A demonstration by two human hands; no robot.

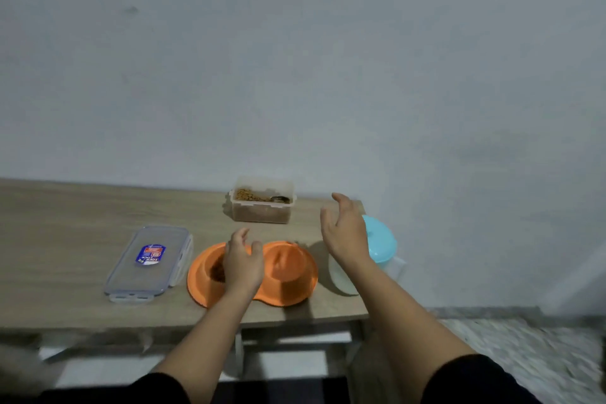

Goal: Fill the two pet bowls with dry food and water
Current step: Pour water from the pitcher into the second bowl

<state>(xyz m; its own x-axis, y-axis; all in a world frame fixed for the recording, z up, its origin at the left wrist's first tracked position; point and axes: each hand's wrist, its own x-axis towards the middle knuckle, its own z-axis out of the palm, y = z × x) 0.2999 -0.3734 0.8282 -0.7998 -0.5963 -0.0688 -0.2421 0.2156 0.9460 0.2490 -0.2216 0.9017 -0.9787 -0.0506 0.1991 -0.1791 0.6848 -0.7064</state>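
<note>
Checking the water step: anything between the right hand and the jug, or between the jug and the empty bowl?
Nothing visible. The right hand hovers open just left of the blue-lidded jug, and bare table separates the jug from the empty right bowl. The left hand is over the left bowl.

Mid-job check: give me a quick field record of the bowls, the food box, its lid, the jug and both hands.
double bowl: orange, near front table edge
left well: holds brown dry food, partly hidden by left hand
right well: no food visible; water cannot be told
food container: open, kibble and a metal scoop inside, at the back
lid: flat on table, left of bowl
jug: blue lid on, right of bowl
left hand: over left well, holds nothing
right hand: open, raised beside jug
</note>
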